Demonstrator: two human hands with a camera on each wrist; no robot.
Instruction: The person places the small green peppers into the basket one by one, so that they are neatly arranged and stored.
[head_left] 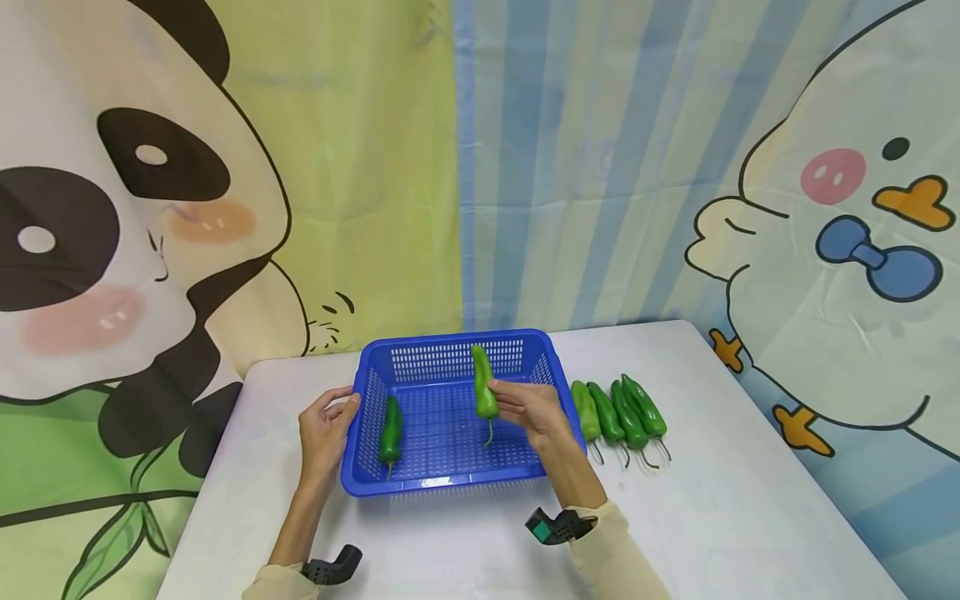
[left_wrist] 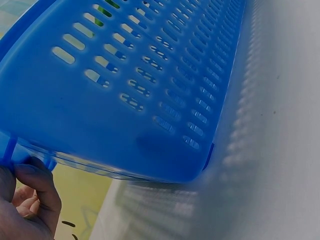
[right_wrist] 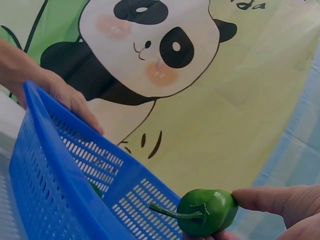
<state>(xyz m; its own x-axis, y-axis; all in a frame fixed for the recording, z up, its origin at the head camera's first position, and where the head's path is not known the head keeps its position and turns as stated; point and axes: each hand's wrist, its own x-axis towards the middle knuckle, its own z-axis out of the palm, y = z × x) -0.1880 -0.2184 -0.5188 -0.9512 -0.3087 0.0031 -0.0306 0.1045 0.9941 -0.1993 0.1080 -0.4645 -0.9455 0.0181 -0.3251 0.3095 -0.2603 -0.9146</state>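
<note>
Over the right half of a blue plastic basket [head_left: 465, 479], my right hand [head_left: 531, 408] pinches a green pepper [head_left: 483, 387] between thumb and fingers, its stem pointing toward me. In the right wrist view that pepper [right_wrist: 207, 212] shows its stem end, close to the fingertips. My left hand [head_left: 327, 429] grips the basket's left rim, and in the left wrist view its thumb and curled fingers [left_wrist: 45, 192] hold the edge near a corner. Another green pepper [head_left: 391, 429] lies inside the basket along the left side.
Several green peppers [head_left: 632, 412] lie side by side on the white table [head_left: 720, 500], just right of the basket, stems toward me. A curtain [head_left: 517, 167] with a panda and a chick print hangs behind the table.
</note>
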